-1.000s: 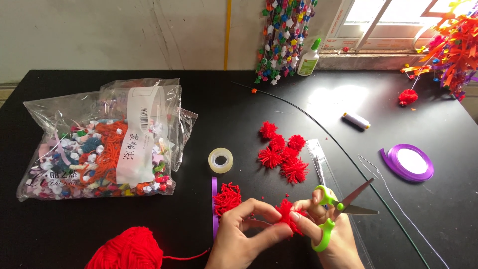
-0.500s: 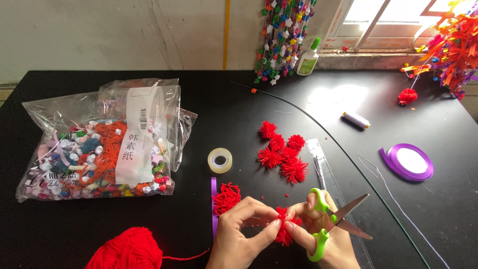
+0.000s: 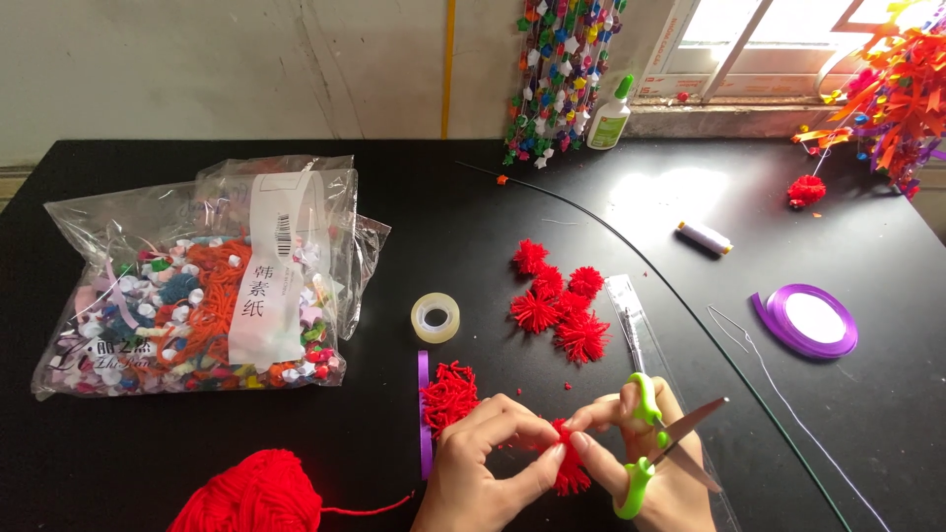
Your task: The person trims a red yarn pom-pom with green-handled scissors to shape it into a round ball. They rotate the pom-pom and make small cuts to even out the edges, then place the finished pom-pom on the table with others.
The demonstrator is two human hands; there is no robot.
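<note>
A small red yarn pompom is pinched between the fingers of the left hand and the fingertips of the right hand, low at the near edge of the black desk. The right hand is also closed through the loops of green-handled scissors, blades parted and pointing right, clear of the yarn. The pompom is judged very light, soft and easily squashed; strands probably shed or pull loose if tugged. Best held at the tied middle with a light pinch, not by the fluffy tips. Just left of the left hand lies a loose red yarn bundle on a purple strip. Finished pompoms are clustered further back, a tape roll beside them. A red yarn ball sits at the lower left.
</note>
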